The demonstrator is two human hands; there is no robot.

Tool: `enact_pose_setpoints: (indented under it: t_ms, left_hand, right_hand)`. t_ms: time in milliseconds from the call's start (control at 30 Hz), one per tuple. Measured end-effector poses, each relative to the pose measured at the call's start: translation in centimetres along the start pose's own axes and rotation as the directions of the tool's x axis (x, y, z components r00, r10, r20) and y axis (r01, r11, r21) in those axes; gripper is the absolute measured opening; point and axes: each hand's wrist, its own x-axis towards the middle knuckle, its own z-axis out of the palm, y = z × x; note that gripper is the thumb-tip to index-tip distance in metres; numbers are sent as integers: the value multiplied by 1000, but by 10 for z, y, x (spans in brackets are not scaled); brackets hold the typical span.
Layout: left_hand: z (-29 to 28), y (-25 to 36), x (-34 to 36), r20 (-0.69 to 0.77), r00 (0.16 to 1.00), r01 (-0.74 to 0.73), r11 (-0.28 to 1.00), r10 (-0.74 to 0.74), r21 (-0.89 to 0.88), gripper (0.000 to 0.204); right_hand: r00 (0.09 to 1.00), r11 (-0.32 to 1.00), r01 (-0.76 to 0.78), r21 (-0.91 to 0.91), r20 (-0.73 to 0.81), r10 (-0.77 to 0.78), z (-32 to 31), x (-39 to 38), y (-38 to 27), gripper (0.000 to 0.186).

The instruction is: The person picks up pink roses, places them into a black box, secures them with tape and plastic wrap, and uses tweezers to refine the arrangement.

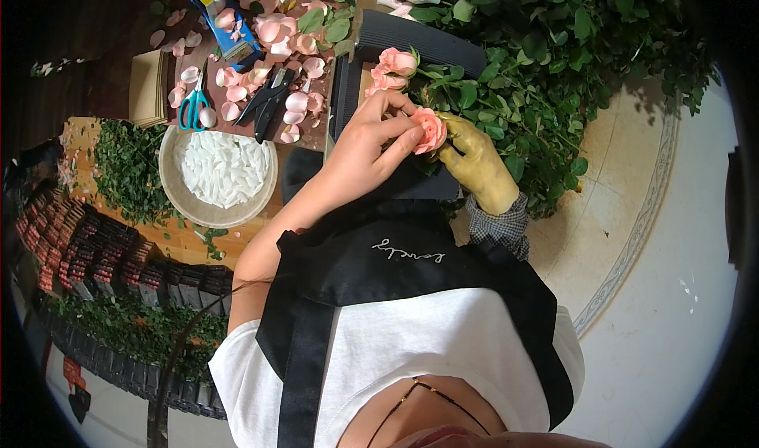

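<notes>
A pink rose (430, 131) is held between my two hands, in front of my chest. My bare left hand (378, 134) comes at the bloom from the left, with thumb and fingers pinched on its outer petals. On the other side, my right hand (479, 166), in a yellow glove, is closed round the rose just beneath its head. The stem in the glove is mostly hidden. Just beyond my left hand lie more pink roses (398, 62) on a dark ribbed board (423, 41), their leafy stems stretching to the right.
Left, a table carries loose petals (281, 33), teal scissors (194, 106), black pliers-like cutters (267, 104) and a blue tape dispenser (225, 25). A round bowl (168, 171) holds white pieces. Leafy stems (545, 76) crowd the far right. Dark wrapped bundles (103, 258) stand lower left.
</notes>
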Motion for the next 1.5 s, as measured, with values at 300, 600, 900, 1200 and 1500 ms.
enact_pose_setpoints:
  t_ms: [300,600,900,1200,1500]
  left_hand:
    - [-11,18,6,-43,998,-39,968,52,248,21]
    - [-16,12,8,-20,989,-136,958,146,251,19]
    - [-7,0,14,-96,987,-108,979,125,172,15]
    - [-21,14,22,-284,904,-162,870,320,466,17]
    - [-20,28,-3,-161,969,-126,938,186,324,13]
  right_hand:
    - [996,993,83,-78,-14,-85,4,-1,6,46]
    - [998,998,53,38,24,-54,-7,4,-21,41]
    - [992,994,105,10,64,-105,-12,4,-21,39]
    - [989,992,127,-25,79,-125,-10,5,-17,40]
    - [995,997,77,-15,68,-76,-8,3,-18,38]
